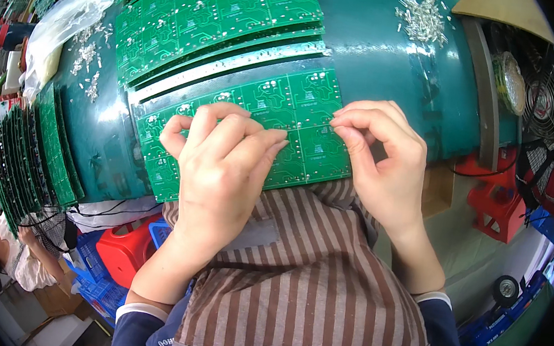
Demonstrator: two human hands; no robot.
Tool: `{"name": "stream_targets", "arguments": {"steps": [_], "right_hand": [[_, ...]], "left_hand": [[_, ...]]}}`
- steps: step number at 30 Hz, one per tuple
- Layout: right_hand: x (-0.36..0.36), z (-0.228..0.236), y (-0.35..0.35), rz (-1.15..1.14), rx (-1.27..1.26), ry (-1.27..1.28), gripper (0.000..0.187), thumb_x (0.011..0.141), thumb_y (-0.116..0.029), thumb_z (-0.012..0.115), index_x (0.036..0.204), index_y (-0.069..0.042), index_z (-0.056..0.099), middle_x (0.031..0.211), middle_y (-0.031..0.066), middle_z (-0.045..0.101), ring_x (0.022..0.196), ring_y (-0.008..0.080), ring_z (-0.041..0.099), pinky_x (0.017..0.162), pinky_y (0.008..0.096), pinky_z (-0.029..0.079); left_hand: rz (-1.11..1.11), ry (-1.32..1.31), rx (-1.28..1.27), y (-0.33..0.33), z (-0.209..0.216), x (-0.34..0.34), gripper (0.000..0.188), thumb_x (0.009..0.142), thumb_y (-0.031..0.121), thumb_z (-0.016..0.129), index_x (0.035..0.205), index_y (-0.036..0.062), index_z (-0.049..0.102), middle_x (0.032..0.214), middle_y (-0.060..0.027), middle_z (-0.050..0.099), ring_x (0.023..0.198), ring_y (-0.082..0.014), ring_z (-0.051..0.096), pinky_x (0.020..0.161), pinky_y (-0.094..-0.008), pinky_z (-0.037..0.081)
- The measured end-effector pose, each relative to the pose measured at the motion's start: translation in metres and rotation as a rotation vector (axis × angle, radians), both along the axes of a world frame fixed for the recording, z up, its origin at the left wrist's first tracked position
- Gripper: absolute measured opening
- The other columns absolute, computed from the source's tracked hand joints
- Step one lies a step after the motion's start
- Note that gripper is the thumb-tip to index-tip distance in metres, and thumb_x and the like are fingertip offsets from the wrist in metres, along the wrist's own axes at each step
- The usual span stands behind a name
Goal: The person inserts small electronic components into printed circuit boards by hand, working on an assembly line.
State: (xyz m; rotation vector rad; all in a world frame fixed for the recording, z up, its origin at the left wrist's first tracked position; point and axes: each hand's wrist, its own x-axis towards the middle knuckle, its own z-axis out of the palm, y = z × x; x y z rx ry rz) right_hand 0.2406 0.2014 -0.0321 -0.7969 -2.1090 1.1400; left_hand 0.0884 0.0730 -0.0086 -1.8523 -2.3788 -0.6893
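A green circuit board panel (276,115), divided into many small identical boards, lies flat on the teal surface (382,69) at its near edge, just in front of the person's striped apron (306,277). The left hand (224,161) rests palm down on the panel's near left part, its fingers (253,140) held close together and lying flat across the boards, the thumb stretched out to the left. The right hand (387,151) sits at the panel's right end with its fingers curled, thumb and forefinger tips pressed together just above the board; whether they pinch a small part I cannot tell.

Directly behind the panel, a stack of green circuit board panels (219,11) fans out in overlapping layers toward the far left of the surface. Farther behind the panel and to its right lies a heap of small silver metal parts (423,14). To the left of the panel, a scatter of tiny metal parts (86,62) lies beside a clear plastic bag (70,16), and a row of board panels standing on edge (33,147) lines the surface's left rim. To the right of the panel, beyond the surface's edge, stands a wire-guarded fan (544,100). Below and left of the panel, under the surface, sit a red plastic stool (124,248) and another person (4,259).
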Motion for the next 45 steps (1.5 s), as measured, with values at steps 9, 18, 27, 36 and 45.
{"name": "stream_targets", "arguments": {"steps": [9, 18, 27, 36, 45], "right_hand": [[-0.007, 0.001, -0.002, -0.017, 0.039, -0.054, 0.006, 0.085, 0.003, 0.070, 0.088, -0.003, 0.070, 0.089, 0.0075, 0.070, 0.078, 0.0189, 0.064, 0.059, 0.0276, 0.049], [0.002, 0.003, -0.006, -0.018, 0.125, -0.103, 0.012, 0.079, 0.004, 0.076, 0.085, -0.001, 0.067, 0.093, 0.0104, 0.071, 0.079, 0.0196, 0.063, 0.064, 0.0276, 0.047], [-0.003, 0.000, -0.004, -0.065, 0.050, -0.065, 0.007, 0.083, 0.003, 0.073, 0.084, 0.000, 0.067, 0.089, 0.0091, 0.071, 0.067, 0.0100, 0.055, 0.062, 0.0234, 0.045], [-0.005, -0.002, 0.002, -0.039, -0.007, -0.041, 0.005, 0.084, -0.002, 0.075, 0.083, 0.000, 0.070, 0.089, 0.0079, 0.072, 0.067, 0.0101, 0.057, 0.061, 0.0236, 0.045], [-0.001, -0.004, 0.001, -0.047, -0.069, -0.012, 0.006, 0.086, -0.001, 0.073, 0.083, 0.002, 0.068, 0.089, 0.0079, 0.072, 0.069, 0.0087, 0.056, 0.062, 0.0228, 0.045]], "left_hand": [[0.046, -0.091, 0.022, -0.004, 0.001, -0.004, 0.015, 0.074, 0.012, 0.082, 0.087, 0.0158, 0.076, 0.082, 0.0041, 0.065, 0.095, -0.0180, 0.061, 0.086, -0.0373, 0.032], [0.407, -0.159, 0.213, -0.050, -0.003, -0.078, 0.009, 0.081, 0.006, 0.074, 0.090, 0.0071, 0.074, 0.087, -0.0089, 0.072, 0.080, -0.0266, 0.067, 0.076, -0.0388, 0.049], [0.882, -0.345, 0.151, -0.100, -0.031, -0.199, 0.029, 0.082, 0.023, 0.082, 0.098, 0.0000, 0.077, 0.082, -0.0084, 0.074, 0.070, -0.0102, 0.066, 0.067, -0.0258, 0.053], [0.793, -0.406, 0.091, -0.106, -0.034, -0.221, 0.023, 0.088, 0.019, 0.077, 0.099, -0.0009, 0.075, 0.080, -0.0015, 0.070, 0.069, -0.0053, 0.058, 0.064, -0.0210, 0.047], [0.793, -0.401, -0.001, -0.102, -0.024, -0.219, 0.023, 0.084, 0.021, 0.077, 0.095, 0.0012, 0.077, 0.079, -0.0026, 0.071, 0.072, -0.0079, 0.062, 0.068, -0.0238, 0.049]]}}
